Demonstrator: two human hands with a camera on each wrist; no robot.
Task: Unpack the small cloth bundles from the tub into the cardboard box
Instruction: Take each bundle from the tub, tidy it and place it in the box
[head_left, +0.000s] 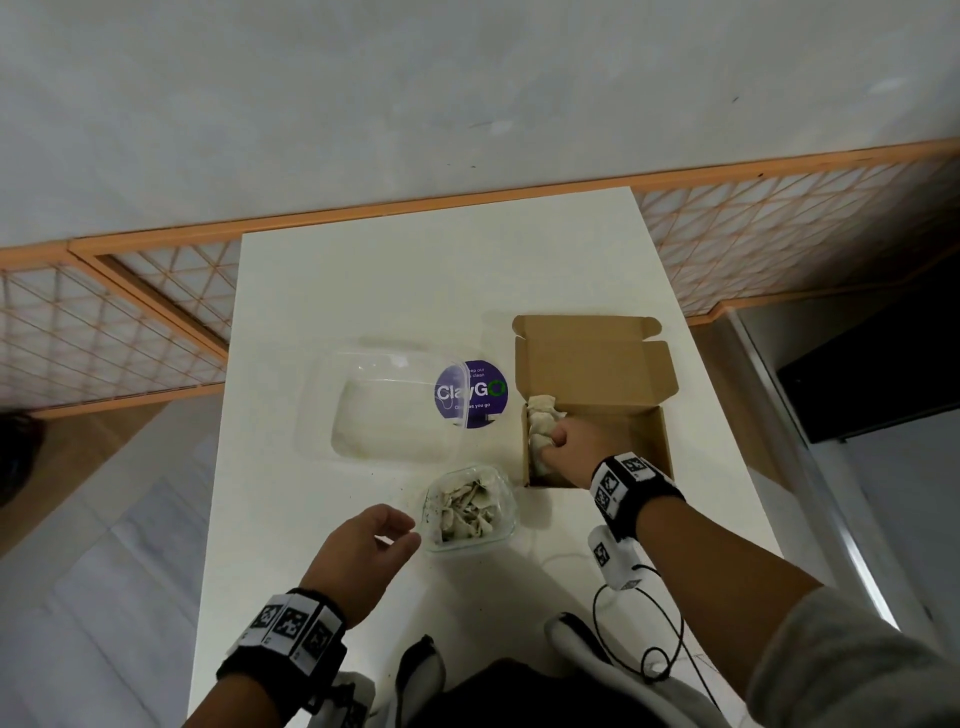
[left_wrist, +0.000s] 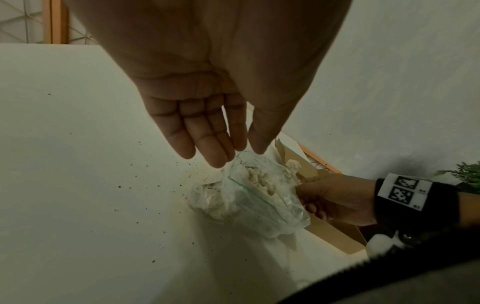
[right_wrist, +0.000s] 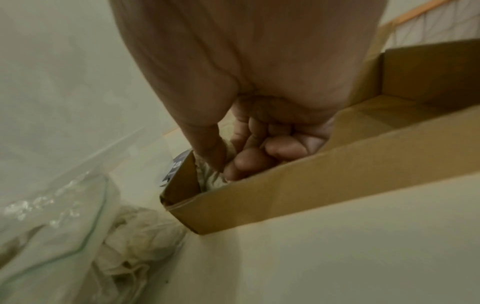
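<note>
A small clear tub (head_left: 506, 519) (left_wrist: 291, 218) (right_wrist: 64, 216) of cream cloth bundles (head_left: 467, 506) (right_wrist: 137, 236) sits near the table's front. Just right of it is the open cardboard box (head_left: 649, 436) (left_wrist: 335, 236) (right_wrist: 311, 185), with several bundles (head_left: 543, 415) along its left wall. My right hand (head_left: 561, 444) (left_wrist: 335, 197) (right_wrist: 246, 156) is down inside the box, thumb and curled fingers pinching a cloth bundle (right_wrist: 213, 176). My left hand (head_left: 395, 530) (left_wrist: 228, 152) hovers just left of the tub's rim, fingers relaxed and empty.
A larger clear plastic container (head_left: 389, 410) lies behind the tub, beside a purple ClayGo sticker (head_left: 470, 393). Dark crumbs (left_wrist: 119, 187) dot the white table (head_left: 363, 291). A white device with a black cable (head_left: 613, 561) lies at the near right. An orange lattice fence (head_left: 130, 322) runs behind.
</note>
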